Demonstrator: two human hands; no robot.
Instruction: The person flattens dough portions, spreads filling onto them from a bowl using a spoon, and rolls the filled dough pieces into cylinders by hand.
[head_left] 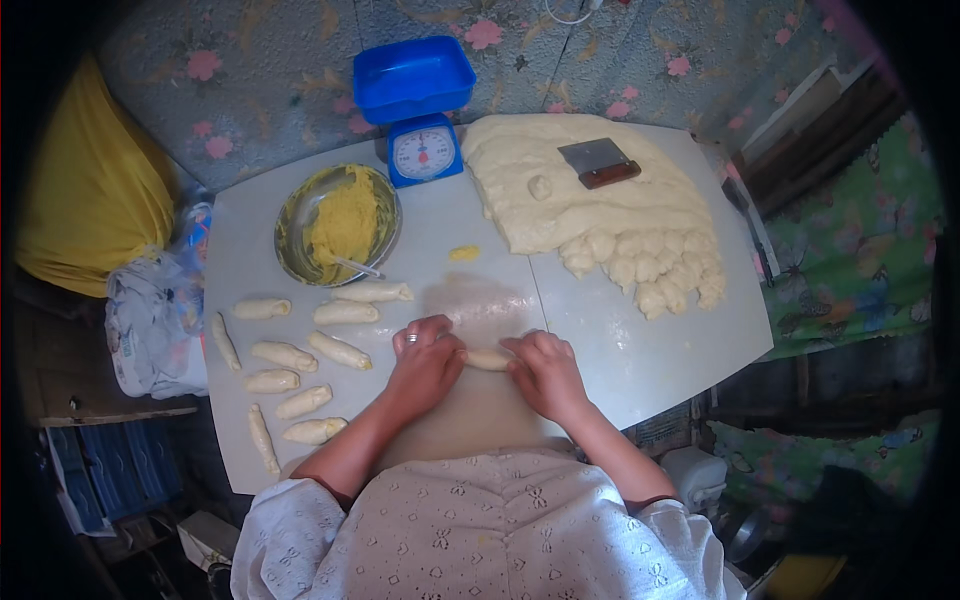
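A short dough roll [488,359] lies on the table in front of me. My left hand [428,362] has its curled fingers on the roll's left end, and a ring shows on one finger. At the right end, the fingers of my right hand [545,370] close on the dough. To the left lie several shaped dough rolls [340,349]. Beyond them stands a metal bowl [287,236] of yellow filling [345,215] with a light-handled utensil [357,266] in it. A small dab of yellow filling [464,253] sits on the table past my hands.
At the back right spreads a big dough slab [510,190], bearing a dough scraper [600,163]; cut dough pieces [655,262] cluster at its near edge. A blue kitchen scale [423,150] stands by the wall. The pale table [640,370] has a seam. Plastic bags [150,320] hang at left.
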